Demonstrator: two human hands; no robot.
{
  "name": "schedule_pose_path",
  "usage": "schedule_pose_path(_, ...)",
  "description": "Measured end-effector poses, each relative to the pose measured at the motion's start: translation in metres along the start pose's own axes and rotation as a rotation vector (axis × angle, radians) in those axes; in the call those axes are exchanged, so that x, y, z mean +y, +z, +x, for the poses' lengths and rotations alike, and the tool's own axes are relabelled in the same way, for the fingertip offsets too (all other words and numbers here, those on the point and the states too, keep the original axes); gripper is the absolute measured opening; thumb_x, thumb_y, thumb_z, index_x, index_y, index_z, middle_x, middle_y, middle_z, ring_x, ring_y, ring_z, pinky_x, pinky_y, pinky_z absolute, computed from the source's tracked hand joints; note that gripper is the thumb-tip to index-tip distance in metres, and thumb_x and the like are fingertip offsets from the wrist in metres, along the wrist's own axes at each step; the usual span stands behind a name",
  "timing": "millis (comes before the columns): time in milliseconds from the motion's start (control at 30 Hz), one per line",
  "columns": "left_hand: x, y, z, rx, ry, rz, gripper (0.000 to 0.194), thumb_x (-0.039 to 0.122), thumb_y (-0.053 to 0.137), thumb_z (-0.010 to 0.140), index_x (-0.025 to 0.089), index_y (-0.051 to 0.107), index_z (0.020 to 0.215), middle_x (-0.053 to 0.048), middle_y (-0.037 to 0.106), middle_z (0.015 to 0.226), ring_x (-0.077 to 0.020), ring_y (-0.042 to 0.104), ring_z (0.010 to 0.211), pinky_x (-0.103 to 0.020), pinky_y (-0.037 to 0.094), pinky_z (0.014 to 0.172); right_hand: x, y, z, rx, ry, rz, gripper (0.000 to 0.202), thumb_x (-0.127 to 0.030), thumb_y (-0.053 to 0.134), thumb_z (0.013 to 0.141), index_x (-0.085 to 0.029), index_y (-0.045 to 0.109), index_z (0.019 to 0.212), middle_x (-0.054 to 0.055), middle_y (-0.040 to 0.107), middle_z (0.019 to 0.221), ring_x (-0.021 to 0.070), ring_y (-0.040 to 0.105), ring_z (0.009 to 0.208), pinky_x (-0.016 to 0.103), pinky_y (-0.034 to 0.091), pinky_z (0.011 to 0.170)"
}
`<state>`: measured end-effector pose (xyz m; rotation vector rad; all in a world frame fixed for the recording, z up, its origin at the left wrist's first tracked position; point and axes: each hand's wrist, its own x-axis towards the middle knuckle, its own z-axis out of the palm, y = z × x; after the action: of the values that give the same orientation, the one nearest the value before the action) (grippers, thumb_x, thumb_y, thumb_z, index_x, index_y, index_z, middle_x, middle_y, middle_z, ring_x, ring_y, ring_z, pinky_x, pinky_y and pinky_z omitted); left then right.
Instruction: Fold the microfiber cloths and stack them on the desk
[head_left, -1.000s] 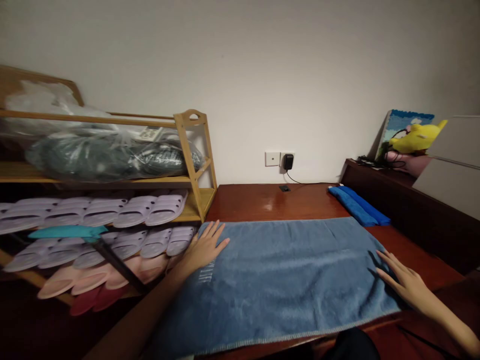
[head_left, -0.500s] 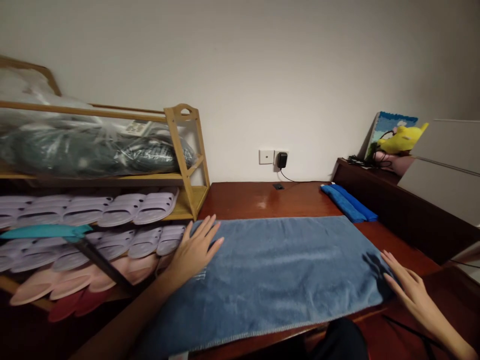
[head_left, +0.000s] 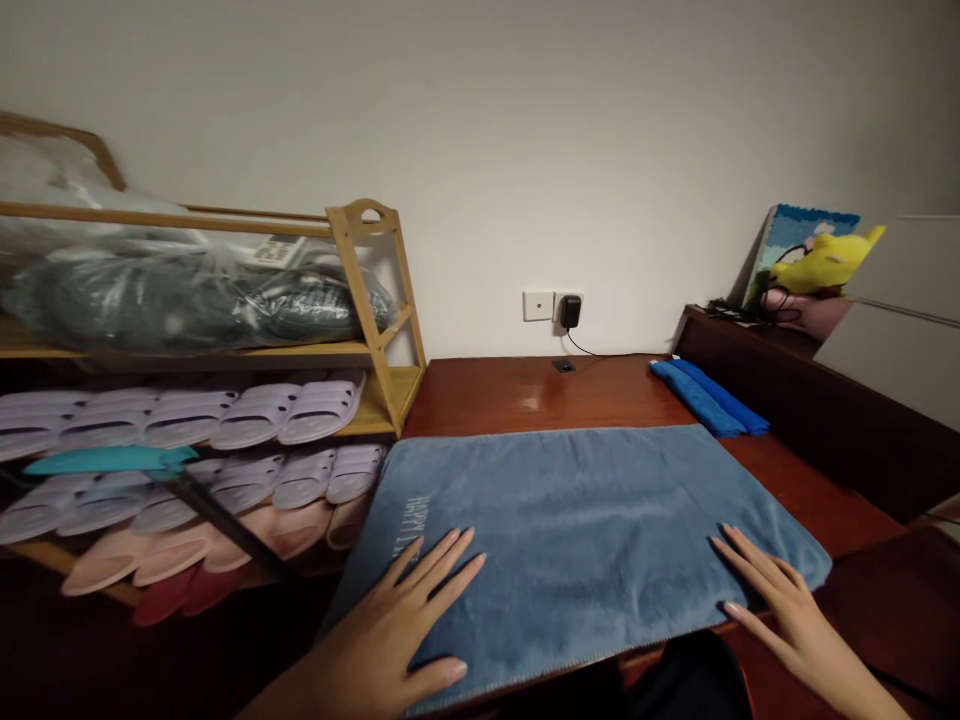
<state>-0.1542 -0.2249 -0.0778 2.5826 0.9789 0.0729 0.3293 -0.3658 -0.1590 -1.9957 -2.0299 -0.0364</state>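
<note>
A grey-blue towel point(head_left: 570, 530) lies spread out on a reddish-brown wooden table point(head_left: 510, 395). White lettering runs along its left side, partly covered by my left hand point(head_left: 409, 620). That hand rests on the towel's near left part with its fingers apart. On the near right part of the towel is my right hand point(head_left: 780, 600), fingers stretched out and spread, thumb near the front hem. Neither hand grips anything. Slight wrinkles cross the cloth's middle.
Two folded bright blue towels point(head_left: 709, 398) lie at the back right. A wooden rack point(head_left: 375, 300) on the left holds bagged items and several slippers point(head_left: 322, 405). A black adapter point(head_left: 571, 311) is plugged into the wall. A yellow plush toy point(head_left: 821, 265) sits on the right ledge.
My left hand has moved from the towel's left edge toward me and right, uncovering some lettering. My right hand has moved left from beside the right edge onto the towel.
</note>
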Motion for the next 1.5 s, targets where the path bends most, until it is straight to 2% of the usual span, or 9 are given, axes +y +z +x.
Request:
schedule_pose_path(100,0.008,-0.022,0.036,0.026,0.044,0.015,0.065,0.053,0.048,0.087,0.042,0.02,0.145,0.006,0.021,0.152,-0.0258,0.02,0.141,-0.049,0.013,0.115,-0.003,-0.023,0.027,0.0,0.026,0.069,0.055,-0.054,0.038,0.09,-0.036,0.036,0.142,0.001,0.029,0.151,0.0291,0.03,0.136,0.051,0.029,0.108)
schedule_pose_path(200,0.006,-0.029,0.104,0.098,0.032,0.128,0.054,0.049,0.03,0.095,0.03,0.028,0.146,0.002,0.023,0.153,-0.023,0.017,0.142,-0.046,0.011,0.115,-0.006,-0.03,0.088,-0.079,-0.005,0.08,0.055,-0.056,0.032,0.092,-0.03,0.041,0.14,0.004,0.034,0.149,0.0245,0.03,0.137,0.046,0.028,0.11)
schedule_pose_path(333,-0.012,-0.005,0.187,0.125,-0.184,0.156,0.063,0.051,0.021,0.096,0.015,0.024,0.148,-0.01,0.017,0.154,-0.0254,0.015,0.142,-0.049,0.016,0.112,0.004,-0.004,0.173,-0.161,0.097,-0.015,0.068,-0.064,0.022,0.091,-0.023,0.036,0.143,0.011,0.029,0.151,0.0253,0.024,0.139,0.051,0.024,0.109)
schedule_pose_path(500,-0.038,0.023,0.211,0.205,-0.172,0.197,0.071,0.062,0.019,0.093,0.017,0.025,0.148,-0.011,0.018,0.154,-0.0236,0.013,0.143,-0.05,0.01,0.112,0.028,0.03,0.214,-0.188,0.198,-0.074,0.076,-0.071,0.018,0.087,-0.026,0.029,0.146,0.01,0.02,0.154,0.0274,0.015,0.142,0.054,0.018,0.109)
schedule_pose_path(833,-0.044,0.016,0.211,0.204,-0.187,0.209,0.07,0.063,0.02,0.092,0.02,0.025,0.148,-0.009,0.017,0.155,-0.0248,0.013,0.143,-0.05,0.01,0.112,0.036,0.032,0.222,-0.113,0.128,-0.124,0.07,-0.067,0.022,0.089,-0.028,0.029,0.146,0.009,0.021,0.154,0.0272,0.016,0.141,0.054,0.019,0.11)
schedule_pose_path(967,-0.025,0.006,0.212,0.269,-0.026,0.314,0.055,0.042,0.021,0.097,0.019,0.028,0.146,-0.007,0.02,0.155,-0.0205,0.013,0.143,-0.046,0.005,0.114,-0.018,0.013,0.195,0.026,0.066,-0.06,0.064,-0.059,0.025,0.092,-0.024,0.03,0.146,0.009,0.018,0.155,0.0257,0.013,0.142,0.052,0.018,0.111)
schedule_pose_path(1167,0.005,0.01,0.254,0.099,0.134,0.202,0.053,0.037,0.016,0.098,0.019,0.023,0.148,-0.005,0.021,0.155,-0.0173,0.016,0.142,-0.043,0.015,0.114,-0.128,0.0,0.11,-0.244,-0.445,0.193,0.066,-0.054,0.038,0.092,-0.038,0.009,0.149,0.001,0.009,0.156,0.0253,0.012,0.142,0.053,0.017,0.112)
schedule_pose_path(1300,0.004,0.028,0.277,0.078,0.067,0.164,0.058,0.047,0.018,0.096,0.021,0.02,0.148,-0.006,0.017,0.155,-0.0196,0.014,0.143,-0.047,0.011,0.114,-0.145,0.007,0.095,-0.316,-0.451,0.213,0.072,-0.056,0.042,0.089,-0.036,0.006,0.149,0.005,0.002,0.155,0.0298,0.007,0.142,0.058,0.015,0.111)
schedule_pose_path(1500,-0.003,0.036,0.28,0.129,0.062,0.176,0.06,0.051,0.018,0.096,0.022,0.02,0.149,-0.005,0.016,0.156,-0.0193,0.013,0.143,-0.047,0.008,0.115,-0.143,0.007,0.096,-0.337,-0.455,0.225,0.075,-0.057,0.045,0.088,-0.036,0.007,0.149,0.005,-0.001,0.155,0.0319,0.004,0.142,0.06,0.012,0.11)
